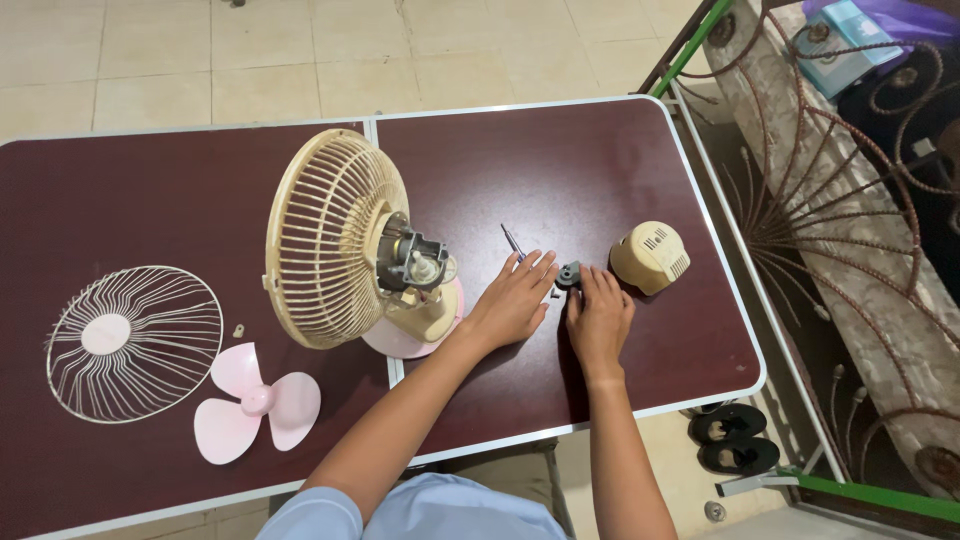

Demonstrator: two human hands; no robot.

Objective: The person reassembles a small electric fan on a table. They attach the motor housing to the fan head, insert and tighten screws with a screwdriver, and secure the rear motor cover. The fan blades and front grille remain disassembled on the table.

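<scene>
My left hand (512,300) lies flat on the dark red table (560,170), its fingertips beside a small screwdriver (512,241). My right hand (598,318) rests next to it, fingers touching a small dark grey part (569,274). A cream fan (345,245) with its rear grille and bare motor (415,263) stands on a pink base to the left of my hands. A cream motor cover (651,257) lies just right of my right hand.
A wire front grille (135,340) and a pink fan blade (255,402) lie at the table's left. A small nut (238,330) sits between them. A metal railing (830,220) runs along the right; black sandals (735,438) are on the floor.
</scene>
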